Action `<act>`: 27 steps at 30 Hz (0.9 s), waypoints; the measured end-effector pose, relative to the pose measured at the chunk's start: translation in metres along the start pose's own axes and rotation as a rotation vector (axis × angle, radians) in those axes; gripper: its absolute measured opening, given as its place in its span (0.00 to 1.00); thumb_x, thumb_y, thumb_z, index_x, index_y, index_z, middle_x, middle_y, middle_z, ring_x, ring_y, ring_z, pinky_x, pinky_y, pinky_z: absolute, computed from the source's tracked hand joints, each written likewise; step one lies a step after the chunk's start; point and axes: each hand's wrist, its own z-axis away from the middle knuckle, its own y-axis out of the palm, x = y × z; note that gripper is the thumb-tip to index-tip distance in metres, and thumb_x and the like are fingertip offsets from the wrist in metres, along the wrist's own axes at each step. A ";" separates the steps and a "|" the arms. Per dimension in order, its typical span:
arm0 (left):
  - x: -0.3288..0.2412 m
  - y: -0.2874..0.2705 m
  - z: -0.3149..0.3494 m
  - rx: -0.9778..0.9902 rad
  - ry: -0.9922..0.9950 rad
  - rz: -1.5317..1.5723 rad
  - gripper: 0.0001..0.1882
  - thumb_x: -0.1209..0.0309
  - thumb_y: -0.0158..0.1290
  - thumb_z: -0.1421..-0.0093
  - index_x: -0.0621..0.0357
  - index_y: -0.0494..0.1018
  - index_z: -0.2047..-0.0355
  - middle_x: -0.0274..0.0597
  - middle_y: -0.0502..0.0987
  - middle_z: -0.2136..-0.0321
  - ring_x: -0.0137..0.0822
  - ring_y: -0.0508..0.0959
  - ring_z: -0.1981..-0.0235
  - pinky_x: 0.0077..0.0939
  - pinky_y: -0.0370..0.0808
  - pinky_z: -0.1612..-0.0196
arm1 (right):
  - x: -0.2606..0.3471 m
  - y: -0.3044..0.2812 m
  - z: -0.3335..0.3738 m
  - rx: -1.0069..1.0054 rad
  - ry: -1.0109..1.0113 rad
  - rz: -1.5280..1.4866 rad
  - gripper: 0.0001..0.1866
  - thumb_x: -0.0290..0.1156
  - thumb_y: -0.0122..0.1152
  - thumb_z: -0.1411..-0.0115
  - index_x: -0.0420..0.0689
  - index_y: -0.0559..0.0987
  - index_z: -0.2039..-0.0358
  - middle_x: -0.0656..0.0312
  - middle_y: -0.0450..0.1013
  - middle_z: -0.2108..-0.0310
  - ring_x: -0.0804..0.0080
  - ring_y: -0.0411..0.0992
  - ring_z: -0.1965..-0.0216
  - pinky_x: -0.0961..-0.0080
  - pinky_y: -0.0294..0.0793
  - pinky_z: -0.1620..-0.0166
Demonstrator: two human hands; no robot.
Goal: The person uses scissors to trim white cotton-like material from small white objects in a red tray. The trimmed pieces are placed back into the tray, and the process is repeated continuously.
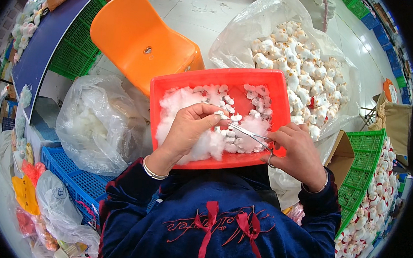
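The fingers [213, 115] of the left hand [187, 127] pinch a small white toy piece [222, 114] at their tips, holding it just over the red plastic tray [171, 86]. The right hand [297, 152] is closed around the loops of a pair of metal forceps [249, 133], whose thin tips point left toward the pinched piece and nearly meet it. Below both hands, the tray holds a heap of white stuffing fibre [184, 103] on its left side and loose small white pieces [253, 114] scattered to the right. The tray rests on the person's lap, above a dark blue velvet top [219, 226] with red ribbon bows. Beyond the tray, a large clear plastic bag [252, 26] lies open, full of small white plush toys [297, 63]. To the left sits another clear bag of stuffing [97, 121], with an orange plastic chair [141, 40] behind it. At the right, a green crate [359, 168] stands beside more white plush toys.
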 end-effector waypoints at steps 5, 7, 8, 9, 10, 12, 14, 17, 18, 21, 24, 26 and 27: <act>-0.001 0.003 0.002 -0.052 -0.009 0.038 0.11 0.75 0.54 0.30 0.70 0.80 0.54 0.50 0.84 0.56 0.39 0.84 0.53 0.32 0.81 0.46 | 0.001 0.017 -0.005 -0.020 0.039 -0.125 0.15 0.38 0.76 0.51 0.45 0.84 0.66 0.64 0.77 0.74 0.62 0.75 0.66 0.64 0.67 0.58; 0.001 0.005 0.003 -0.063 0.009 0.061 0.11 0.74 0.54 0.30 0.71 0.80 0.54 0.51 0.84 0.56 0.40 0.84 0.53 0.34 0.81 0.45 | -0.002 0.025 -0.007 -0.022 0.036 -0.161 0.15 0.36 0.78 0.54 0.44 0.84 0.68 0.63 0.76 0.77 0.62 0.75 0.69 0.65 0.69 0.62; 0.002 0.005 0.004 -0.068 0.017 0.073 0.12 0.73 0.54 0.30 0.71 0.80 0.54 0.52 0.84 0.56 0.41 0.84 0.53 0.34 0.81 0.44 | -0.003 0.028 -0.008 -0.023 0.034 -0.180 0.15 0.35 0.79 0.55 0.44 0.84 0.69 0.63 0.76 0.78 0.62 0.75 0.70 0.65 0.70 0.64; 0.003 0.005 0.004 -0.078 0.014 0.084 0.12 0.73 0.54 0.30 0.71 0.80 0.54 0.52 0.84 0.56 0.40 0.84 0.53 0.34 0.81 0.44 | -0.004 0.031 -0.010 -0.037 0.015 -0.179 0.15 0.35 0.79 0.55 0.43 0.84 0.70 0.62 0.75 0.79 0.62 0.75 0.72 0.65 0.70 0.66; 0.003 0.005 0.004 -0.087 0.011 0.095 0.12 0.73 0.54 0.30 0.72 0.80 0.54 0.52 0.84 0.56 0.40 0.84 0.53 0.34 0.81 0.44 | -0.004 0.033 -0.011 -0.050 -0.005 -0.178 0.14 0.35 0.79 0.55 0.43 0.84 0.71 0.61 0.75 0.79 0.61 0.75 0.73 0.64 0.70 0.68; 0.003 0.005 0.005 -0.098 0.008 0.105 0.12 0.73 0.54 0.30 0.72 0.80 0.54 0.53 0.84 0.55 0.40 0.84 0.53 0.34 0.81 0.44 | -0.004 0.034 -0.013 -0.051 -0.014 -0.180 0.14 0.35 0.79 0.54 0.42 0.84 0.72 0.60 0.75 0.80 0.60 0.75 0.75 0.64 0.70 0.70; 0.002 0.006 0.006 -0.101 0.007 0.102 0.12 0.73 0.54 0.30 0.72 0.80 0.54 0.53 0.84 0.55 0.40 0.84 0.53 0.34 0.81 0.44 | -0.003 0.034 -0.014 -0.027 0.007 -0.185 0.14 0.35 0.79 0.54 0.42 0.84 0.72 0.59 0.75 0.81 0.60 0.75 0.76 0.64 0.70 0.71; 0.004 0.006 0.007 -0.102 0.031 0.081 0.12 0.74 0.55 0.30 0.71 0.81 0.54 0.52 0.84 0.55 0.39 0.84 0.53 0.33 0.80 0.44 | -0.002 0.032 -0.015 -0.014 0.000 -0.184 0.14 0.35 0.80 0.54 0.41 0.84 0.72 0.58 0.75 0.80 0.59 0.75 0.76 0.64 0.71 0.71; 0.004 0.006 0.008 -0.100 0.042 0.073 0.12 0.74 0.55 0.30 0.71 0.81 0.54 0.52 0.84 0.55 0.39 0.84 0.53 0.33 0.81 0.45 | -0.001 0.031 -0.016 -0.001 0.008 -0.191 0.13 0.35 0.78 0.53 0.41 0.84 0.72 0.57 0.75 0.80 0.58 0.75 0.76 0.63 0.72 0.71; 0.007 0.005 0.008 -0.104 0.069 0.034 0.11 0.74 0.55 0.30 0.71 0.81 0.54 0.52 0.85 0.55 0.38 0.84 0.54 0.33 0.81 0.45 | 0.001 0.027 -0.017 0.037 0.027 -0.202 0.11 0.35 0.74 0.51 0.41 0.85 0.72 0.54 0.76 0.79 0.54 0.76 0.74 0.61 0.73 0.70; 0.011 0.004 0.007 -0.120 0.083 0.006 0.11 0.74 0.55 0.30 0.71 0.81 0.54 0.51 0.85 0.56 0.37 0.84 0.55 0.32 0.80 0.46 | 0.001 0.026 -0.017 0.048 0.017 -0.203 0.11 0.34 0.74 0.51 0.41 0.85 0.71 0.53 0.76 0.78 0.53 0.76 0.74 0.62 0.74 0.70; 0.013 0.004 0.008 -0.123 0.087 0.045 0.11 0.74 0.55 0.30 0.71 0.81 0.55 0.51 0.85 0.56 0.37 0.84 0.55 0.32 0.80 0.46 | -0.001 0.028 -0.018 0.029 -0.017 -0.218 0.11 0.33 0.74 0.51 0.40 0.84 0.71 0.52 0.76 0.78 0.53 0.76 0.75 0.63 0.73 0.70; 0.012 0.004 0.008 -0.119 0.071 0.078 0.11 0.74 0.55 0.30 0.71 0.81 0.55 0.50 0.85 0.57 0.37 0.84 0.55 0.31 0.80 0.46 | -0.002 0.029 -0.018 0.034 -0.005 -0.280 0.12 0.32 0.75 0.51 0.39 0.84 0.71 0.51 0.76 0.78 0.53 0.75 0.75 0.63 0.73 0.70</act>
